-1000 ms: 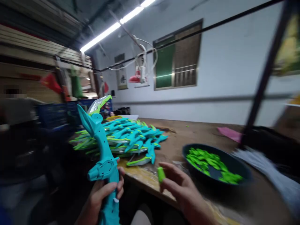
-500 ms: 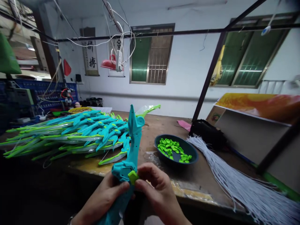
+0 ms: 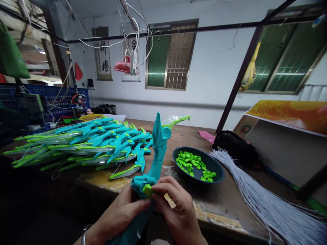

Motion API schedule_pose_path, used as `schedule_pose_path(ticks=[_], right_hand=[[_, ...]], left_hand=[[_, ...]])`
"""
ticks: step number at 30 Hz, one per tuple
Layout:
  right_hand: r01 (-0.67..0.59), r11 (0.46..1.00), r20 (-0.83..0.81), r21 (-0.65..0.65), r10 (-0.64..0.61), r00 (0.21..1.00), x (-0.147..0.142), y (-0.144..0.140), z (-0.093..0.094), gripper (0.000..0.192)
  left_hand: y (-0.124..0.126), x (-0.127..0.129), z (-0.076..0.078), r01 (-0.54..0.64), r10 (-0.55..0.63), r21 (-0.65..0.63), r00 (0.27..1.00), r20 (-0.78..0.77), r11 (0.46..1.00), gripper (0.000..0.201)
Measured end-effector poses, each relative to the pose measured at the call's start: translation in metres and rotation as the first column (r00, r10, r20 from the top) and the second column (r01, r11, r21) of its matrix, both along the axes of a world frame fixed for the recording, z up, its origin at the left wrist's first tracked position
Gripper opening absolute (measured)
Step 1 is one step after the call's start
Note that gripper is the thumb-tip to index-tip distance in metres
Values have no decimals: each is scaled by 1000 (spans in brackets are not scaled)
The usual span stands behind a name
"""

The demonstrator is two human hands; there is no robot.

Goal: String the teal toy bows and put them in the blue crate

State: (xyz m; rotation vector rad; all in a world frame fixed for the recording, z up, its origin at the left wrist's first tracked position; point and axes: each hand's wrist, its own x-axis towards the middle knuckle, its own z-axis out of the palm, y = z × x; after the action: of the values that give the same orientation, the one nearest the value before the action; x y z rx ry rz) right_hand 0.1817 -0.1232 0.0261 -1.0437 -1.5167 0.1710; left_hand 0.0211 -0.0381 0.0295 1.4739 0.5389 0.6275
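Observation:
My left hand (image 3: 125, 207) is wrapped round a turquoise plastic toy bow body (image 3: 157, 160), held upright and slightly tilted in front of the table. A clear-and-green limb (image 3: 177, 119) shows behind its upper end; I cannot tell whether it is joined on. My right hand (image 3: 176, 207) pinches a small green plastic piece (image 3: 147, 190) against the recess in the body's middle. The lower end of the body is partly hidden by my left hand and by shadow. To the right stands a dark round bowl (image 3: 218, 173) with several loose green pieces (image 3: 190, 160) in it.
Turquoise and green toy bows (image 3: 102, 139) lie heaped on the table (image 3: 217, 200) at left. A bundle of white cords (image 3: 258, 190) spreads over the right side. Behind it are a black bag (image 3: 233, 148) and a pink cloth (image 3: 206, 136). A red lamp (image 3: 122, 66) hangs above.
The view has shifted, so the bow body and both hands appear farther right. The green piece now sits closer into the body's recess, still pinched by my right hand.

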Motion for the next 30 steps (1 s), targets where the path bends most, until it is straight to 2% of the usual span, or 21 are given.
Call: schedule_pose_path(ticks=[5,10,13,15,18,20,25,27,30], right_hand=[[3,999,51,-37,-1,999,4,2,0,16],[76,995,11,-68,-76,997,7,1,-1,17],[93,976,-91,-195,-113,989,12,0,-5,41],[23,964,-160,-264,-68,985,14,-2,-8,52],[-117,966,-276,-230,50,960,13,-6,-10,63],[-170,965,-323,-201,98,941,12,-7,-8,70],[-302,925,-382,-230,200,902,16,-10,3,77],[-321,923,-399,-211,219,890,15,-11,2,77],[-282,932,-411,-227,171,895,12,-9,-8,75]], left_hand=[[-2,4,-2,3,-3,31,1000,-12,1000,53],[-9,6,-7,-120,120,4,992,-33,993,55],[-14,8,-2,-145,149,49,985,-91,988,52],[-16,9,2,-140,148,91,985,-89,986,49],[-18,10,2,-139,150,162,987,-59,977,45],[-20,10,-3,-156,169,178,984,-61,972,45],[-29,11,-20,-242,252,166,967,-45,956,42],[-32,11,-25,-249,261,170,964,-52,953,42],[-27,7,-33,-277,292,167,953,-76,946,45]])
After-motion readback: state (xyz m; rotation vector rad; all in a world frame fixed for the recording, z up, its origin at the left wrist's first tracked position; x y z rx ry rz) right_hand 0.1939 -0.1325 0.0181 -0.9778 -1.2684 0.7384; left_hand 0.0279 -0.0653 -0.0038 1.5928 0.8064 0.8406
